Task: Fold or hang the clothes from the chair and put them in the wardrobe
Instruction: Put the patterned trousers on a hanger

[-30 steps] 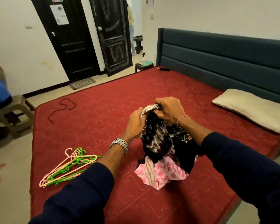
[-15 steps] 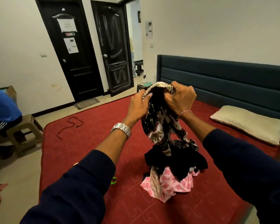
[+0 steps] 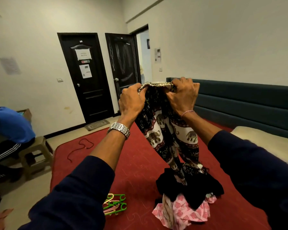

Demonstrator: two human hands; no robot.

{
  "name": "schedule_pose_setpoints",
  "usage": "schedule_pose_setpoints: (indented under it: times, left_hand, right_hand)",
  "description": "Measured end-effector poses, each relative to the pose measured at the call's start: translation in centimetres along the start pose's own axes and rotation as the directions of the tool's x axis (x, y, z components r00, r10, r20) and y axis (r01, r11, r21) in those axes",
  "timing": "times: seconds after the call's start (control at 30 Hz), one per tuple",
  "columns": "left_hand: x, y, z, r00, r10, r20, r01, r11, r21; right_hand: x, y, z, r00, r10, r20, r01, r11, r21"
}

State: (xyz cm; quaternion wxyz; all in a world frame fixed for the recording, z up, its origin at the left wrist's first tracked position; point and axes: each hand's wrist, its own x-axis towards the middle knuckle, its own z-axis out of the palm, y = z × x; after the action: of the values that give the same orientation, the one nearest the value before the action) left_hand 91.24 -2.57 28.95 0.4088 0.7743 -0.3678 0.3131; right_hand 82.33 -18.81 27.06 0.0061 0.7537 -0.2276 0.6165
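Left hand (image 3: pixel 131 101) grips elephant-print trousers (image 3: pixel 170 130) waistband | right hand (image 3: pixel 183 95) grips it too | hems touch clothes pile (image 3: pixel 188 195)

Elephant-print trousers (image 3: pixel 169 130) held up by waistband, hems trailing onto clothes pile (image 3: pixel 188 196) on bed.

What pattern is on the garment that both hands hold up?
The garment has elephants in white bands on black with dark red trim, seen in the head view.
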Motion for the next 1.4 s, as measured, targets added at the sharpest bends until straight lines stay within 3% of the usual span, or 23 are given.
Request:
schedule_pose_setpoints:
  times: [0.23,0.4,0.57,0.73,0.8,0.83,0.9,0.93,1.0,1.07,1.2,1.27,1.33,1.4]
  left_hand:
    - [4.9,3.0,-5.3,0.976,0.138,-0.171,-0.118,0.985,0.122]
    - [6.7,2.7,-8.5,0.930,0.326,-0.169,-0.249,0.898,0.362]
    - [6.1,-0.3,-11.0,0.927,0.367,-0.084,-0.262,0.791,0.553]
    - [4.1,-3.2,-11.7,0.991,0.122,-0.061,-0.061,0.796,0.602]
    - [3.1,-3.9,-11.5,1.000,-0.027,-0.014,0.030,0.792,0.610]
    - [2.4,-4.4,-11.3,0.996,-0.089,0.000,0.070,0.790,0.610]
    - [1.3,-5.2,-11.2,0.985,-0.173,-0.017,0.148,0.782,0.605]
    - [0.8,-5.5,-11.4,0.979,-0.196,-0.048,0.185,0.778,0.601]
    - [0.2,-6.0,-12.1,0.966,-0.231,-0.119,0.257,0.774,0.579]
    - [0.2,-6.2,-13.3,0.947,-0.261,-0.188,0.321,0.772,0.549]
    - [0.8,-5.8,-16.5,0.913,-0.263,-0.313,0.391,0.785,0.480]
    - [1.1,-5.7,-18.0,0.908,-0.257,-0.332,0.393,0.798,0.457]
    - [1.2,-6.1,-19.4,0.914,-0.265,-0.308,0.386,0.803,0.455]
    - [1.1,-7.1,-20.1,0.930,-0.302,-0.210,0.366,0.814,0.451]
  right_hand:
    - [4.9,-4.1,-1.2,0.992,0.024,-0.124,-0.013,0.996,0.083]
    - [7.2,-5.5,-1.8,0.983,0.004,-0.182,0.019,0.991,0.129]
    - [7.1,-5.2,-2.1,0.988,-0.153,0.035,0.149,0.984,0.099]
    - [5.6,-6.6,-1.8,0.865,-0.263,0.427,0.188,0.959,0.210]
    - [4.6,-8.0,-1.7,0.743,-0.278,0.609,0.045,0.928,0.370]
    - [4.1,-8.7,-1.6,0.649,-0.276,0.709,-0.080,0.902,0.425]
    - [3.1,-10.4,-1.5,0.479,-0.271,0.835,-0.333,0.824,0.459]
    - [2.5,-11.3,-1.6,0.434,-0.259,0.863,-0.463,0.758,0.460]
    - [1.4,-13.6,-2.1,0.357,-0.231,0.905,-0.735,0.528,0.425]
    - [1.0,-16.1,-2.7,0.305,-0.254,0.918,-0.890,0.265,0.370]
    - [1.8,-21.2,-2.6,0.354,-0.265,0.897,-0.935,-0.093,0.341]
    - [2.2,-22.9,-2.4,0.420,-0.207,0.884,-0.907,-0.113,0.405]
    - [2.1,-23.8,-2.2,0.529,-0.106,0.842,-0.841,0.065,0.537]
    - [1.6,-23.6,-2.0,0.683,-0.055,0.729,-0.651,0.409,0.640]
